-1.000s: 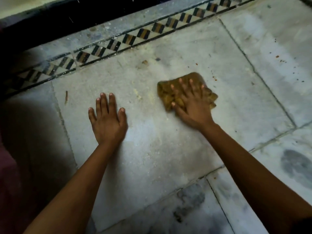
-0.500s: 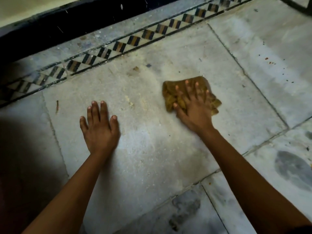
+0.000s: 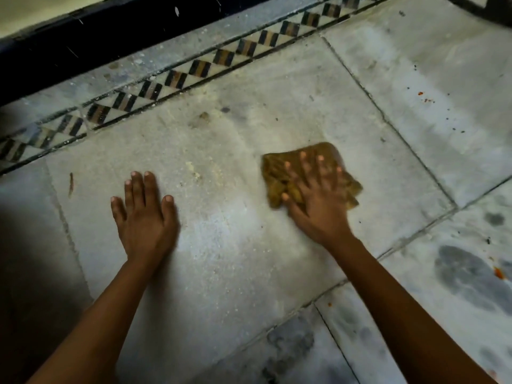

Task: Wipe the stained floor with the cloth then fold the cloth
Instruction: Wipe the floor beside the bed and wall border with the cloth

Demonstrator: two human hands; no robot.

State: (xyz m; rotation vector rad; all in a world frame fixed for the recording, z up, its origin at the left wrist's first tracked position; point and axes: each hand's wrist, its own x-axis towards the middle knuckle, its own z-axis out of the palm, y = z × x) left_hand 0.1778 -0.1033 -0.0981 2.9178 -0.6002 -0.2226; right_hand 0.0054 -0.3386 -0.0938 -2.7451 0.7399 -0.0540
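While the cloth [image 3: 310, 173] lies bunched on the pale floor slab [image 3: 235, 259], my right hand [image 3: 315, 195] presses it flat, fingers spread wide over the top rather than gripping. Its outline is blurred, so I judge it mid-stroke. Left hand [image 3: 145, 214] rests flat on the slab well to the left, fingers straight and close together, holding nothing; it reads as a brace.

Step in hand, as I judge it: wiping. Folding not begun. To do it well I would keep the palm weight even, keep the loose right-hand corner of the cloth from trailing, and overlap strokes toward the yellowish crumbs [image 3: 195, 173] between the hands and the brown spot [image 3: 204, 116] farther up.

Edges: patterned border strip [image 3: 199, 68] and dark skirting [image 3: 110, 31] close the far side. A grout joint [image 3: 388, 120] runs just right of the cloth. Beyond it, red specks [image 3: 424, 97] and dark patches [image 3: 468, 273] on neighbouring slabs. Open room lies right and toward me.
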